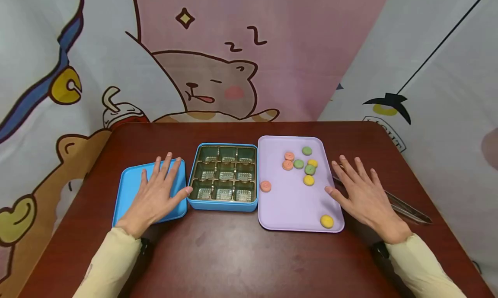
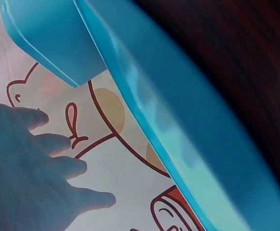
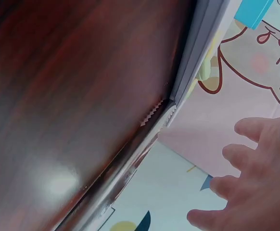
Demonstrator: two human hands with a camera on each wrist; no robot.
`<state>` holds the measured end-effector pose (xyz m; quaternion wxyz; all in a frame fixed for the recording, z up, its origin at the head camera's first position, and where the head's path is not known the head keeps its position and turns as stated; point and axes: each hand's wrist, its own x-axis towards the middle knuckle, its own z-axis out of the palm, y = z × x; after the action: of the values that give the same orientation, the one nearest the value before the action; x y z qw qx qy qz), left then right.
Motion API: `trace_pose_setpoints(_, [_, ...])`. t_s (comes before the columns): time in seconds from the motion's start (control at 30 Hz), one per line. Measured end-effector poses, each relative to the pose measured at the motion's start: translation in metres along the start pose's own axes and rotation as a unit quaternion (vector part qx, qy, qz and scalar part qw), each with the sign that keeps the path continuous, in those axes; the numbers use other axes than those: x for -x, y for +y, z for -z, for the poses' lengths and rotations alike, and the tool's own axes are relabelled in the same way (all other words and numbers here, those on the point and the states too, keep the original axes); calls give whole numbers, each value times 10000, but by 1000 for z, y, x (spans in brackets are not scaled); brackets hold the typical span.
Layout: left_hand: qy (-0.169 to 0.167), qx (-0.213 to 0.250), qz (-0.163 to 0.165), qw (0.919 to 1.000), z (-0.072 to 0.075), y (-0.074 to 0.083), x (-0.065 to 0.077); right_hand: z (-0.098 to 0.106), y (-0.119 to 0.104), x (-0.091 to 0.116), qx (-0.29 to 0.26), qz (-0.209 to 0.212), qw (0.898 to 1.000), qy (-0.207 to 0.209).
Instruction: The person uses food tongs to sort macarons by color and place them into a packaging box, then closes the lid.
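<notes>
My left hand (image 1: 153, 203), fingers spread and nothing in its grip, hovers over a blue lid (image 1: 130, 181) at the left. Its thumb tip overlaps the edge of a blue box (image 1: 223, 206) holding a gold divided insert (image 1: 223, 177). On the right, my right hand (image 1: 365, 198) is also spread, above metal tongs (image 1: 408, 209) and beside a lilac tray (image 1: 288, 211). Small round pieces lie on that tray: three pink (image 1: 266, 186), three green (image 1: 307, 151) and three yellow (image 1: 327, 221). The right wrist view shows the toothed tips of the tongs (image 3: 116, 180).
Everything stands on a dark reddish-brown table (image 1: 225, 259). The box sits between lid and tray, close against the tray's left edge. Behind the table hangs a cloth (image 1: 295, 64) printed with cartoon animals.
</notes>
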<state>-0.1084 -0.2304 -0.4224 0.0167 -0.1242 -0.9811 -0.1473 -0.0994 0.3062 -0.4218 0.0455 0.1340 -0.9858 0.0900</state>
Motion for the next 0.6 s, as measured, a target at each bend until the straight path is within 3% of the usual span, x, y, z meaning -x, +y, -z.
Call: trace_pose_setpoints(0.6, [-334,49,-188,9993,-7,10,-8,12,17,12,-426,-54,9990,-124])
